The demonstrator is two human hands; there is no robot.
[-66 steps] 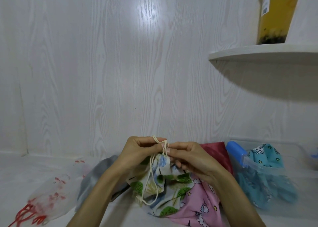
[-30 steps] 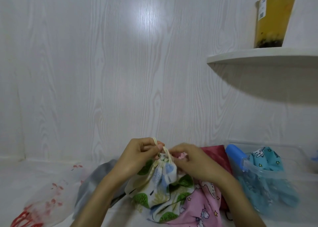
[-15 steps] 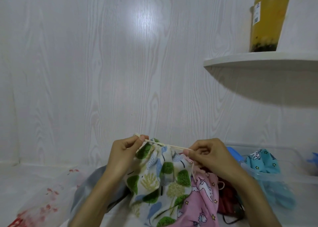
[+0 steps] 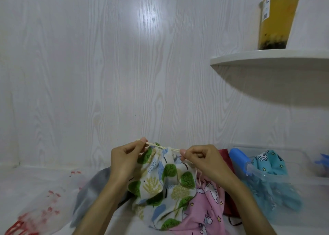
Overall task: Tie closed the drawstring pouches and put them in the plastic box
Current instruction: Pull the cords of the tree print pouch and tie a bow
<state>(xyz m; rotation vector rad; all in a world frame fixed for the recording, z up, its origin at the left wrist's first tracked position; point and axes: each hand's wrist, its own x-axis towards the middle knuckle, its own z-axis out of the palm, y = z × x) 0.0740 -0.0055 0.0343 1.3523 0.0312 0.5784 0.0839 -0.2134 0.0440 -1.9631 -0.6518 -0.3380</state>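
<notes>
We're mid-tie: left hand (image 4: pixel 127 161) pinches one end of the cream drawstring (image 4: pixel 161 147), right hand (image 4: pixel 204 159) pinches the other, cord taut across the gathered neck of the tree-print pouch (image 4: pixel 165 177). Pouch sits held up over the bench (image 4: pixel 21 181), in front of the pink unicorn pouch (image 4: pixel 204 208), with a dark red pouch (image 4: pixel 225 154) behind our right hand. Clear plastic box (image 4: pixel 277 185) is just right, teal star-print pouch (image 4: pixel 267 161) already inside. We judge the pouch light and floppy, thin cotton, no stiffness; cord is thin and likely slips if pinched loosely. Best hold is the cord ends close to the knot, then the cinched neck for the carry to the box.
</notes>
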